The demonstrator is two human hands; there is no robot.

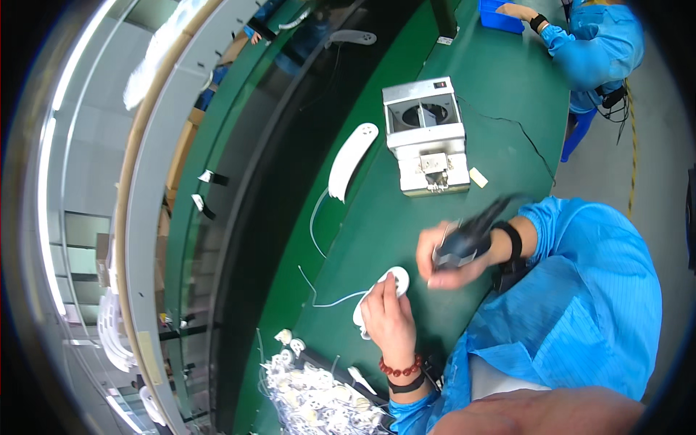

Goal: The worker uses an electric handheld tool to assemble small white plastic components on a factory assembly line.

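Observation:
My left hand (388, 322) holds a white curved plastic part (359, 313) down on the green table, fingers bent over it. The part's round end shows past my fingertips, and a thin white cable runs off to its left. Just right of and above that end, my right hand (453, 278) grips a black hand-held power tool (467, 241), perhaps an electric screwdriver. Motion blurs the tool, and its tip cannot be made out. The tool appears raised, apart from the white part.
Loose small white parts and bags make a heap (319, 391) at lower left. A white boxy machine (428, 138) stands ahead, a longer white curved part (352, 161) left of it. A dark conveyor belt (254, 203) runs along the left. A co-worker (602, 51) reaches into a blue bin (500, 19).

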